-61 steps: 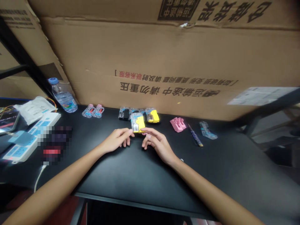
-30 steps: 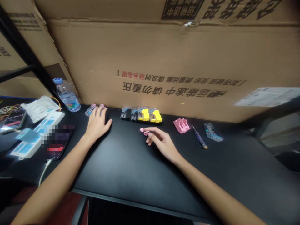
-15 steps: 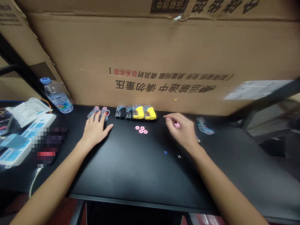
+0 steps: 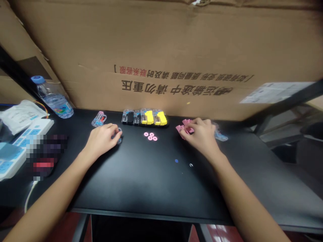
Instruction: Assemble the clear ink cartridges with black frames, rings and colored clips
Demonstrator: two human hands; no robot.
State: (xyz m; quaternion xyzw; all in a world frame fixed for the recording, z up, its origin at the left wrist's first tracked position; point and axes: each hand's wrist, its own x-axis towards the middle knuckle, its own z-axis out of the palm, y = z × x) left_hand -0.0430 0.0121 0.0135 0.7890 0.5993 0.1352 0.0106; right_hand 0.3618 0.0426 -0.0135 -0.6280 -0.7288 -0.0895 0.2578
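My left hand is closed round a clear plastic piece, whose edge shows past the fingers. Behind that hand lies a clear gun-shaped piece with pink and red parts. At the right, my right hand has its fingertips closed on a pink plastic piece; another pink piece shows just behind it. Between the hands lie several pink rings. Beyond them stand clear pieces with black parts and yellow parts in a row.
Another clear piece lies beside my right hand. A blue disc and a small white ring are on the black table. A water bottle and a power strip stand left; a cardboard box walls the back.
My left hand has closed on one of the two clear pieces and drawn it nearer. Pink pieces now show at my right fingertips. The view has shifted slightly.
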